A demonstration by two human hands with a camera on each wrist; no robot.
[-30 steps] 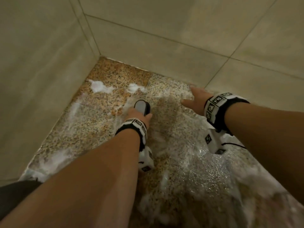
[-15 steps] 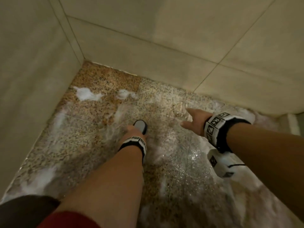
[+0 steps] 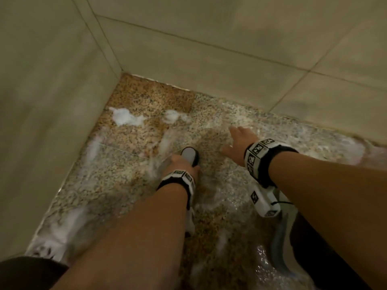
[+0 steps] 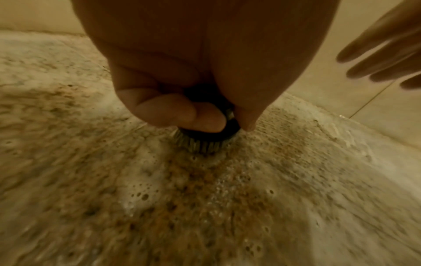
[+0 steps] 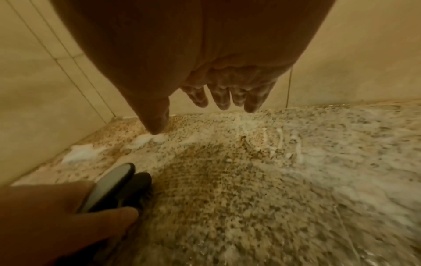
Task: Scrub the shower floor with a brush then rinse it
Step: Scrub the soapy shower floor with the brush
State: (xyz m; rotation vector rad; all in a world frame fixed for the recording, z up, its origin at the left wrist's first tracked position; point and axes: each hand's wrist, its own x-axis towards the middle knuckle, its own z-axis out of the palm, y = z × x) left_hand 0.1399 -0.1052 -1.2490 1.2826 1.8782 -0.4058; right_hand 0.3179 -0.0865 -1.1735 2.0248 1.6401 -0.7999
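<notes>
Left hand [image 4: 182,86] is covering most of the black scrub brush with grey top and pale bristles [image 4: 205,140]; only its rim and bristle tips are showing in the left wrist view. Speckled granite shower floor [image 4: 227,216] is smearing with motion blur. Right hand [image 4: 382,52] is getting cut off by the frame's right edge, so its contact with anything is unclear.

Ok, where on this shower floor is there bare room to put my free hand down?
Barest is the dry-looking floor in the corner where the two walls meet, behind two foam blobs. There is also a thinly soaped patch between the brush and the open right hand. It is crowded around the left hand gripping the brush.
</notes>
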